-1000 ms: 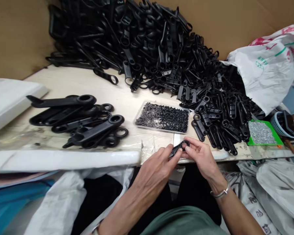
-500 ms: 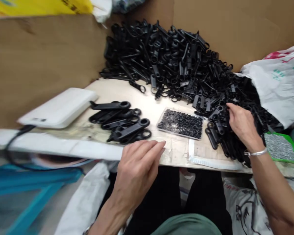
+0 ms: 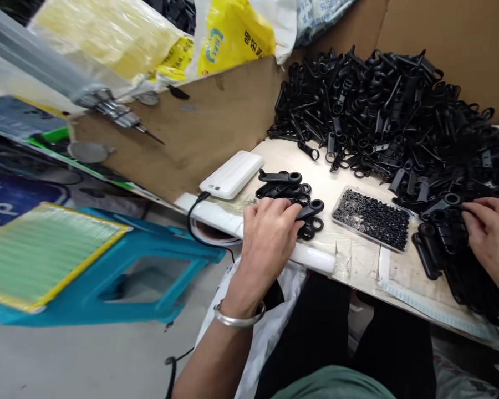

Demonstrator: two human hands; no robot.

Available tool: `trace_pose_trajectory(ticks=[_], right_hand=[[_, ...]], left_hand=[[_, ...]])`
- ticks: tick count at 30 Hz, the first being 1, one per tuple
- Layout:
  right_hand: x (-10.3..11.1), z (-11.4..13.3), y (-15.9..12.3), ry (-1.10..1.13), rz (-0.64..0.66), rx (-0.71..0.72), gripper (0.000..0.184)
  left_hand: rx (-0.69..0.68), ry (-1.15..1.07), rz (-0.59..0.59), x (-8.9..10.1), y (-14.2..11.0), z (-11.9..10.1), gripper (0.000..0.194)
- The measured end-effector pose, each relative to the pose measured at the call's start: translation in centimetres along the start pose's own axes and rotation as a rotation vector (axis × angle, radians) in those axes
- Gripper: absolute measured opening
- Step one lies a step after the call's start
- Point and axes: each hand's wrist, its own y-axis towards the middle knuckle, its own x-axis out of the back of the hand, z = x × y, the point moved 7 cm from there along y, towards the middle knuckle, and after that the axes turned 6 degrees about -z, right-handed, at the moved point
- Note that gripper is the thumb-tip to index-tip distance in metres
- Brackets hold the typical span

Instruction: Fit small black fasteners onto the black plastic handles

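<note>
My left hand (image 3: 268, 241), fingers curled, lies over a small heap of black plastic parts (image 3: 278, 185). These are long bars with a ring at one end. One ring-ended part (image 3: 311, 209) sticks out past its fingertips; the hand hides what they grip, if anything. At the right, my right hand (image 3: 493, 238) has thumb and fingers pinched together beside a ring-ended part (image 3: 441, 205) on another group of black parts. What is in the pinch cannot be made out. Between the hands sits a clear shallow tray (image 3: 336, 221) full of tiny black pieces.
A large mound of black parts (image 3: 370, 105) fills the back against cardboard walls (image 3: 453, 33). A white box with a cable (image 3: 233, 174) lies on the left. A pointed metal tool (image 3: 120, 113) hangs upper left, over a cardboard edge. A blue stool (image 3: 120, 277) stands below.
The view has swung left, so the bench appears farther right. My left hand has moved forward onto the small heap. My right hand stays by the right-hand parts.
</note>
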Motion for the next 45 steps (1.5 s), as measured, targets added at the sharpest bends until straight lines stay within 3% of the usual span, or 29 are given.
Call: trace_pose_trajectory(ticks=[3,6,10,15,17,21,25,31,37,41,45], right_hand=[[0.6,1.9,-0.3,0.127,-0.021,0.061,0.031],[1.3,4.5,-0.6,0.247,-0.058,0.142,0.025],[2.0,7.1,-0.6,0.41,-0.079,0.146,0.023],[1.5,8.3,-1.5,0.712,0.053,-0.048,0.023],[0.2,8.6,-2.6,0.886,0.21,-0.184,0.028],[-2.7,9.8,-5.9,1.189,0.57,-0.441,0.044],[-4.0,10.0,-7.7,1.317,0.635,-0.58,0.045],[-5.0,9.5,-8.9,1.277,0.609,-0.715,0.044],[-5.1,9.1,-9.6,1.195,0.593,-0.695,0.038],[-4.2,7.8,-8.7,1.002,0.543,-0.593,0.034],[-2.4,6.8,-5.2,0.648,0.366,-0.308,0.024]], left_hand=[[-0.002,0.038,0.109,-0.6,0.7,-0.1,0.016],[-0.002,0.043,0.117,-1.0,0.8,0.0,0.015],[-0.021,0.023,-0.018,-0.9,0.8,0.5,0.023],[0.026,-0.077,-0.233,1.2,0.6,-0.5,0.023],[-0.056,-0.21,-0.162,1.2,0.4,-2.7,0.023],[-0.23,-0.484,0.138,-0.7,-0.5,-7.6,0.025],[-0.262,-0.474,0.293,-3.0,-0.9,-9.4,0.027],[-0.341,-0.395,0.35,-4.3,-0.9,-10.4,0.026],[-0.377,-0.29,0.371,-5.2,-0.9,-11.0,0.023],[-0.399,-0.3,0.394,-5.3,-0.8,-11.1,0.022],[-0.312,-0.314,0.388,-4.5,0.6,-10.0,0.023]])
